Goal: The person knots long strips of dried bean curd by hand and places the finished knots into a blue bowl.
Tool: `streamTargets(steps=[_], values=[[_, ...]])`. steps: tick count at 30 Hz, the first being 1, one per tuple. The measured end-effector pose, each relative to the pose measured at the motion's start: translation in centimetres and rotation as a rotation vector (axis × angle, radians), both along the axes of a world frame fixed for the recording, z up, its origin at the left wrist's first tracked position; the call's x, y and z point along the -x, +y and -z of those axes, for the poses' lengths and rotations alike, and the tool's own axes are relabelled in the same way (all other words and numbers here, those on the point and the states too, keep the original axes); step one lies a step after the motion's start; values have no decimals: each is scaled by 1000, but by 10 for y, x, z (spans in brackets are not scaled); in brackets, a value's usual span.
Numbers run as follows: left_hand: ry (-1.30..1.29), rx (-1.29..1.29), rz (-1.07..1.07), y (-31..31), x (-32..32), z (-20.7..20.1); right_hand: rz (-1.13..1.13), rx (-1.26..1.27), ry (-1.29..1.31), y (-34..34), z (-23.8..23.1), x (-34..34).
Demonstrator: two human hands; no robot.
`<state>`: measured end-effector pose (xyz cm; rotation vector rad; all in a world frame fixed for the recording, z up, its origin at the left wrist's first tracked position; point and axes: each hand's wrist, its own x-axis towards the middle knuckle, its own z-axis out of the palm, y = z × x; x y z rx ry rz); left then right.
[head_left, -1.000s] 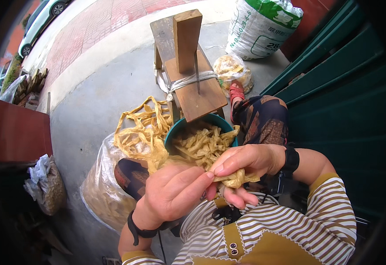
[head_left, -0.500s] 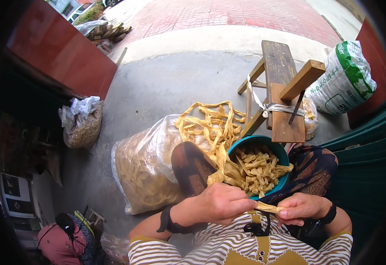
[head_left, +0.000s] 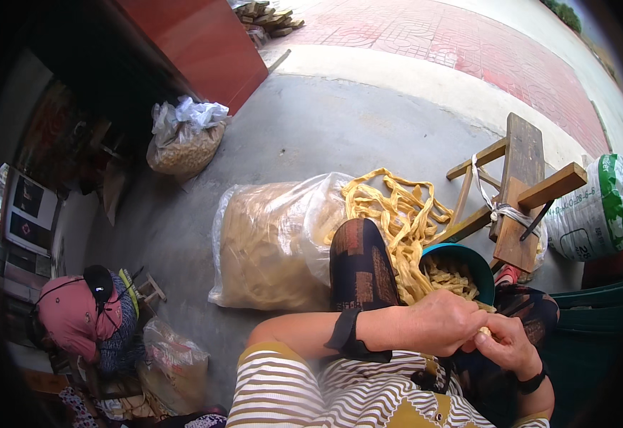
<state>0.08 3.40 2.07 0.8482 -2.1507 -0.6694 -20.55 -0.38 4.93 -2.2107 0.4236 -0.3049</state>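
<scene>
My left hand (head_left: 443, 321) and my right hand (head_left: 508, 344) meet over my lap, fingers pinched together. A bit of a tan, wrinkled strip (head_left: 484, 331) shows at my right fingertips; my left fingers hide the rest of it. Just beyond the hands, between my knees, stands a teal tub (head_left: 484, 267) holding short, knotted-looking tan pieces (head_left: 448, 277). Long strips of the same kind (head_left: 397, 207) spill in a loose heap from a big clear plastic bag (head_left: 276, 242) on the left, running down beside my knee toward the tub.
A wooden bench (head_left: 522, 153) with a board tied on stands beyond the tub, beside a white and green sack (head_left: 593, 210). Another filled bag (head_left: 186, 139) sits by the red door (head_left: 197, 50). At lower left a person in pink (head_left: 76, 310) bends near a clear bag (head_left: 172, 364).
My hands have come together; the strip stretched between them before is now mostly hidden in my fingers. The whole view has swung left, so the scene appears shifted right.
</scene>
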Motion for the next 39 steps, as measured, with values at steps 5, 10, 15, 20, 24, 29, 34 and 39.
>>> streamTargets(steps=[5, 10, 15, 20, 24, 29, 34, 39], values=[[-32, 87, -31, 8, -2, -4, 310, -907, 133, 12, -6, -4], [-245, 29, 97, 21, -9, -1, 176, -1167, 173, 14, 0, -7], [-80, 154, 123, 27, -14, -5, 25, -586, 263, 17, -13, -4], [-49, 137, 159, 14, -19, -19, 14, -122, 126, 17, -20, 4], [-19, -31, 229, 5, -16, -7, 33, -457, 250, 14, -2, 17], [-27, -231, 177, -41, 10, -3, 330, -787, 121, -7, 5, 37], [-66, -331, 106, -95, 30, -1, 623, -44, -3, -33, 19, 55], [94, -515, -55, -144, 41, 8, 709, 407, -20, -71, 29, 61]])
